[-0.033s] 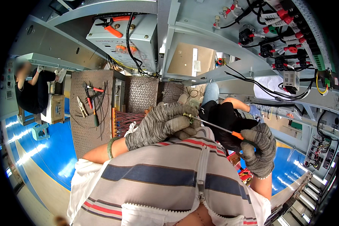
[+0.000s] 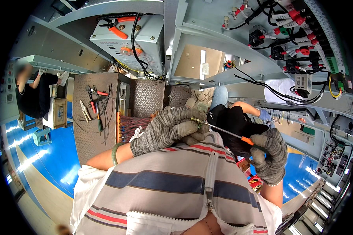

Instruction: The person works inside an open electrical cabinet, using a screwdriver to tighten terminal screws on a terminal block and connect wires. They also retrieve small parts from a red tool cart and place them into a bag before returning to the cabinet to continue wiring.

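Observation:
In front of my chest, my left hand (image 2: 172, 131), in a grey knit glove, pinches a small yellowish-green metal part (image 2: 195, 120) between thumb and fingers; its exact kind is too small to tell. My right hand (image 2: 270, 154), gloved alike, is closed around a screwdriver (image 2: 227, 132) with an orange and dark handle. Its thin shank points left, and the tip meets or nearly meets the small part. The end of the handle is hidden in my right palm.
Pliers (image 2: 85, 111) and other hand tools lie on a brown metal platform (image 2: 82, 145) at left. Orange-handled cutters (image 2: 117, 31) rest on a grey box (image 2: 151, 43). Wired cabinet parts (image 2: 298, 51) fill the upper right. A co-worker (image 2: 233, 121) is close ahead; another person (image 2: 37, 92) sits far left.

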A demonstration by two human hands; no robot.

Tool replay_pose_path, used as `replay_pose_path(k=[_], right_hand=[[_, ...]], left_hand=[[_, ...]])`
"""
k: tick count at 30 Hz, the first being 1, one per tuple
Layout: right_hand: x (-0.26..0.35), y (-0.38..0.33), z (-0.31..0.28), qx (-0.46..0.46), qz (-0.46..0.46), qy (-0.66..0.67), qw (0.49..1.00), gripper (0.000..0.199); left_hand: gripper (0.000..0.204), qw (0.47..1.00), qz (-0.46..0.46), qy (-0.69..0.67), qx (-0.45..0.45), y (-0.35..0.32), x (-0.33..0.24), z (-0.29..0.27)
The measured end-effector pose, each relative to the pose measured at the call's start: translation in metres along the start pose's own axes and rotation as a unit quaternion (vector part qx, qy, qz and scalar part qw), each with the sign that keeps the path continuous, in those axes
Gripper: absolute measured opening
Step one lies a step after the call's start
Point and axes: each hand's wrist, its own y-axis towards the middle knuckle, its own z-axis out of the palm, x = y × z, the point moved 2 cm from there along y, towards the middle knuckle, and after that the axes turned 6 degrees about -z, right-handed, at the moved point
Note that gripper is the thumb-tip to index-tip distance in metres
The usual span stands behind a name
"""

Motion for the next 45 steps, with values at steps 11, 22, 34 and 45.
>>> replay_pose_path(k=[11,22,34,45], right_hand=[[0.003,0.006,-0.001,0.018,-0.107,-0.147,0.983,0.027],[0.001,0.0,-0.001,0.066,-0.075,-0.15,0.984,0.033],[-0.005,-0.002,0.012,0.011,0.094,-0.024,0.995,0.016],[-0.026,-0.014,0.029,-0.069,0.147,0.073,0.984,0.044]], left_hand=[[0.026,0.988,-0.033,0.153,-0.016,-0.001,-0.007,0.002],[0.022,0.996,-0.064,0.054,0.001,-0.004,-0.007,0.006],[0.026,0.934,0.077,0.337,-0.093,-0.003,-0.013,0.004],[0.026,0.858,0.247,0.392,-0.223,-0.009,-0.039,-0.02]])
